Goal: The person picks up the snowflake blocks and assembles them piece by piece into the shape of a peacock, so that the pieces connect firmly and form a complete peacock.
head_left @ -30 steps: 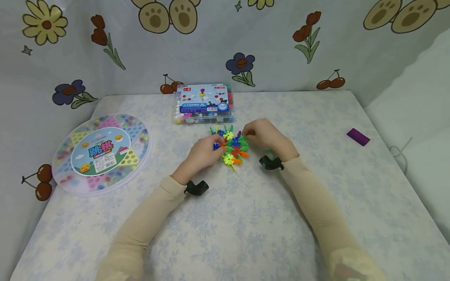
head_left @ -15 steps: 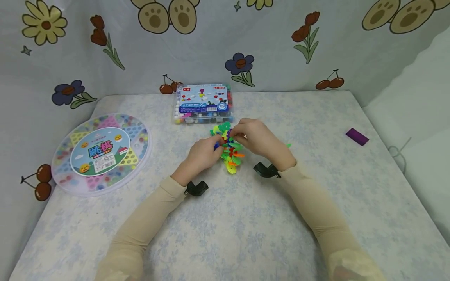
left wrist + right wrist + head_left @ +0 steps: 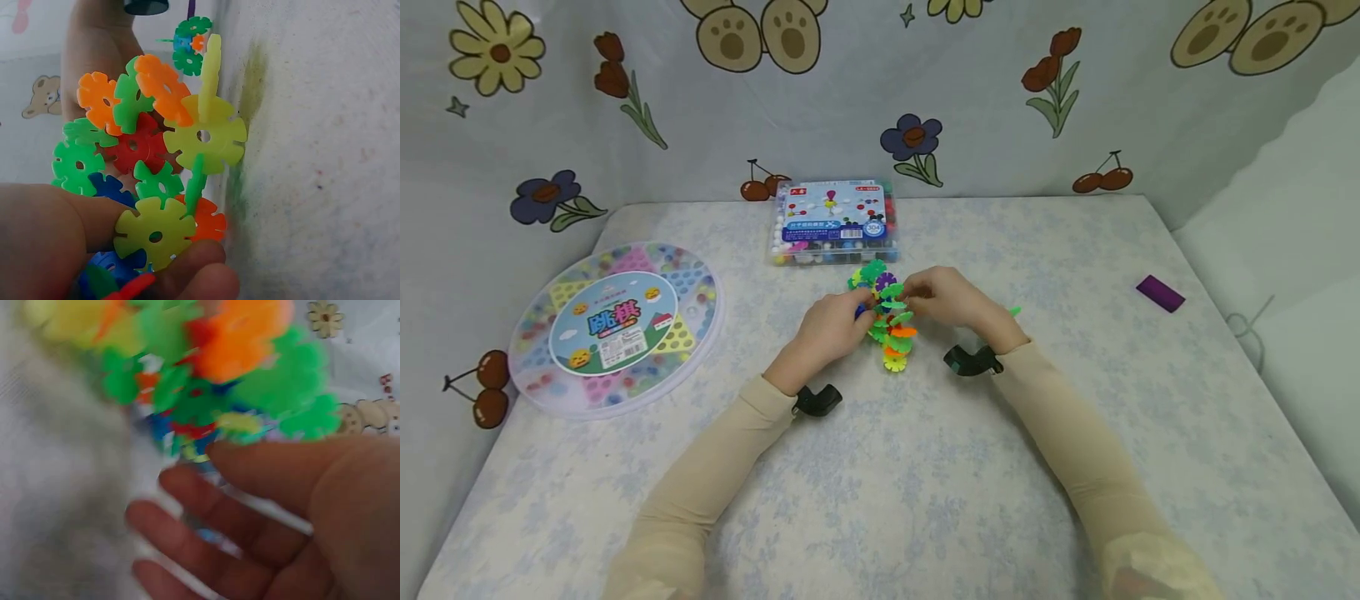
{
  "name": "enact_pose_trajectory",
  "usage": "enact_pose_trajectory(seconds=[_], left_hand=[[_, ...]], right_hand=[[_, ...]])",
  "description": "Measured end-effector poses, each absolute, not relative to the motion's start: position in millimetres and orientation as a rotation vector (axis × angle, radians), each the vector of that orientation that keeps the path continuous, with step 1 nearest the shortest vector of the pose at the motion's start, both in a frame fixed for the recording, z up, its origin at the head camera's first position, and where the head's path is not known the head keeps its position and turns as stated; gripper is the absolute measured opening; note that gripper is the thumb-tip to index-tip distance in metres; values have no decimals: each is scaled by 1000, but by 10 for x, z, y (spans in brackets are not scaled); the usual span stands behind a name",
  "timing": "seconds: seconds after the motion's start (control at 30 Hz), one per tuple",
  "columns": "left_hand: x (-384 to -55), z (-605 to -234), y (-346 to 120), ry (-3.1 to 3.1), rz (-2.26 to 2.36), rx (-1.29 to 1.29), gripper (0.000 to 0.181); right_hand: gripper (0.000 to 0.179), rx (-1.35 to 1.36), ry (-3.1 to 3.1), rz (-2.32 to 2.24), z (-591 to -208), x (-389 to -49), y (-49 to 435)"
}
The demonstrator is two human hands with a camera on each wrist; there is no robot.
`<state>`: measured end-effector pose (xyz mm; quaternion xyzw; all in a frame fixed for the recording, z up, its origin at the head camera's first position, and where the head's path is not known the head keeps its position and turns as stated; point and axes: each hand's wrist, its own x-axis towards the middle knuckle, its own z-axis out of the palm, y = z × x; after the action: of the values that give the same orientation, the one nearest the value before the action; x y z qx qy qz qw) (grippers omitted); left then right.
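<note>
A cluster of interlocking snowflake discs [image 3: 895, 333] in green, yellow, orange, red, blue and purple stands at the middle of the table. My left hand [image 3: 831, 329] grips its left side; in the left wrist view, a yellow disc [image 3: 156, 234] shows between thumb and fingers. On the opposite side is my right hand [image 3: 951, 300], its fingertips right beside the cluster. The right wrist view is blurred, but the fingers [image 3: 187, 544] lie loosely extended, with a gap below the thumb and no disc between them.
A clear case of small beads [image 3: 835, 221] lies behind the cluster. At left is a round Chinese checkers box [image 3: 692, 383]. A purple piece [image 3: 1161, 293] lies far right. A smaller disc group [image 3: 190, 45] sits beyond the right hand, mostly hidden in the head view.
The cluster has turned, its discs now facing differently. My right hand reached in over its top, then drew back slightly to the right. The left hand has kept its place.
</note>
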<state>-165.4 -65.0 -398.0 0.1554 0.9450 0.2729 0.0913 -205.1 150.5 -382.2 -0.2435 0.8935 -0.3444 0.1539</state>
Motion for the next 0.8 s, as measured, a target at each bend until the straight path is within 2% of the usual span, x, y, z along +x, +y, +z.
enact_pose_trajectory(seconds=[0.13,0.37,0.57,0.67,0.8], left_hand=[[-1657,-3978,-655,2796,820,467,17],[-1685,-3940,-718,2722,946,445,21],[-1680,-3804,-801,2591,1573,341,25],[-1631,-3739,-773,2573,1779,452,21],[-1567,-3691,-728,2641,1823,620,20]], right_hand=[[20,-796,2489,-1046,-3996,-2100,1468],[21,-773,2591,-1132,-4078,-2089,1404],[23,-643,2642,-1200,-3823,-2071,1509],[24,-664,2679,-1211,-3642,-2010,1575],[18,-761,2746,-1191,-3451,-1881,1595]])
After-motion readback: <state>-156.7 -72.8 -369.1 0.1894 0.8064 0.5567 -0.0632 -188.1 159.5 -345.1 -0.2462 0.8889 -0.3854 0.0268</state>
